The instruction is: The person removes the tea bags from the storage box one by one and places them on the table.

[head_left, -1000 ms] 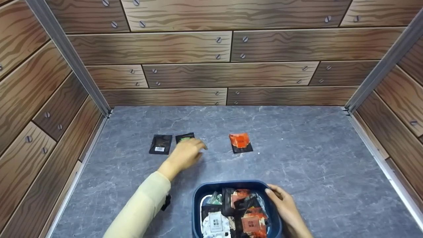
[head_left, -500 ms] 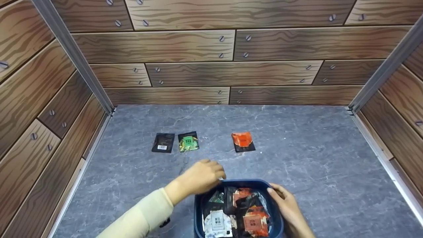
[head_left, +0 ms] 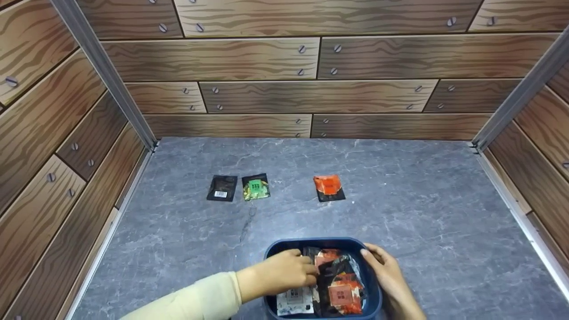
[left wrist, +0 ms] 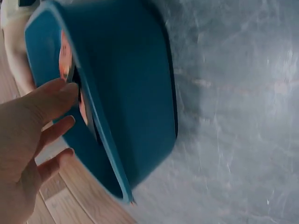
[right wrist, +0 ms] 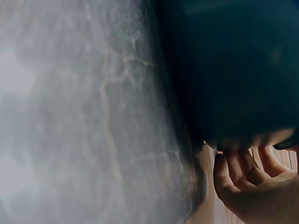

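A dark blue plastic bin with rounded corners stands at the front of the table, filled with small sachets. My left hand reaches over its left side, with the fingers among the sachets. In the left wrist view, the thumb and fingers are over the bin's opening, spread and loosely bent, with nothing seen between them. My right hand grips the bin's right side, thumb at the rim and fingers against the outer wall. Inside lie a white sachet, partly under my left hand, and an orange-and-black sachet.
Toward the back of the grey marbled table lie a black sachet with a barcode label, a green sachet beside it, and an orange-and-black sachet farther right. Wood-patterned walls enclose the table at the back and sides.
My left hand has left the green sachet on the table, uncovering it, and moved forward-right back toward me, into the bin. My right hand has stayed at the bin's right side.
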{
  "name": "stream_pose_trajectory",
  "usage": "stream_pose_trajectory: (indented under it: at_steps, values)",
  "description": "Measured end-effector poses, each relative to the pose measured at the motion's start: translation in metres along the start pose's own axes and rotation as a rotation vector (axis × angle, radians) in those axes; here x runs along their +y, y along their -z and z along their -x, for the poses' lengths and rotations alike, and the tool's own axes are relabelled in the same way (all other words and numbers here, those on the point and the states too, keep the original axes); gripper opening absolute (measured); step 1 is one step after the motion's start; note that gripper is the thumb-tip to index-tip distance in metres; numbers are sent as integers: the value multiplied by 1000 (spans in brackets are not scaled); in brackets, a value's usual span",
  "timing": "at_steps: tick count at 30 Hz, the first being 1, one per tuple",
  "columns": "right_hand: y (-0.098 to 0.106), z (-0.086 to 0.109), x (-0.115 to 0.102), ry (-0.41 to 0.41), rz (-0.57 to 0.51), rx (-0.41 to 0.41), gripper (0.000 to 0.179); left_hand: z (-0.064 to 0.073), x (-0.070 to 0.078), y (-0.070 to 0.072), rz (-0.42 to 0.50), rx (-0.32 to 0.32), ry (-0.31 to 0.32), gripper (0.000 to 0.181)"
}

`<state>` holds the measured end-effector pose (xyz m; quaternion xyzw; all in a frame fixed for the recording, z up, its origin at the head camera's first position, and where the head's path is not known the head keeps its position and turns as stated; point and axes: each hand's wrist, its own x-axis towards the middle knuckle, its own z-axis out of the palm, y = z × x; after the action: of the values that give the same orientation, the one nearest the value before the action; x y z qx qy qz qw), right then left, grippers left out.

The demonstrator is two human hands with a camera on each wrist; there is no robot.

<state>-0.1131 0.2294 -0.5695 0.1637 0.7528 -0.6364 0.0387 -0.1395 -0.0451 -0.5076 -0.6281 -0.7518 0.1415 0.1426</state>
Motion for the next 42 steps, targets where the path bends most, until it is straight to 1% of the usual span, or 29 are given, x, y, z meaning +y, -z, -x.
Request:
stream_pose_trajectory:
  at_steps: [3, 6, 12, 17, 20, 23, 26, 28, 32, 34, 37, 42]
  values:
    - [1, -5, -1, 11, 19, -5, 43, -2, 3, -3, -37, -11, -33, 9]
    - [1, -9, -4, 18, 28, -3, 44, -5, 5, -3, -58, -36, -48, 8]
    - [1, -12, -6, 44, 54, 7, 42, -12, 7, -3, -101, -127, -52, 12]
    - [0, -10, -6, 48, 51, 2, 42, -17, 9, -5, -114, -202, -87, 19]
    - [0, -9, -6, 46, 53, 2, 42, -17, 11, -5, -133, -225, -101, 24]
    - [0, -8, -6, 46, 52, 2, 42, -17, 11, -6, -164, -232, -108, 27]
    - [0, -8, -5, 43, 39, -3, 42, -16, 11, -5, -183, -217, -110, 24]
    - [0, -7, -4, 40, 35, -5, 42, -15, 11, -5, -181, -184, -105, 18]
    - [0, -3, -1, 28, 39, -6, 41, -12, 10, 1, -138, -115, -56, 8]
    - [1, -1, 0, 22, 44, -6, 42, -10, 9, 6, -95, -92, -22, 6]
    - [1, 1, 1, 14, 37, -5, 42, -8, 7, 15, -6, -51, 24, 4]
    - [1, 3, 2, 1, 30, -3, 42, -5, 2, 23, 134, -9, 75, 12]
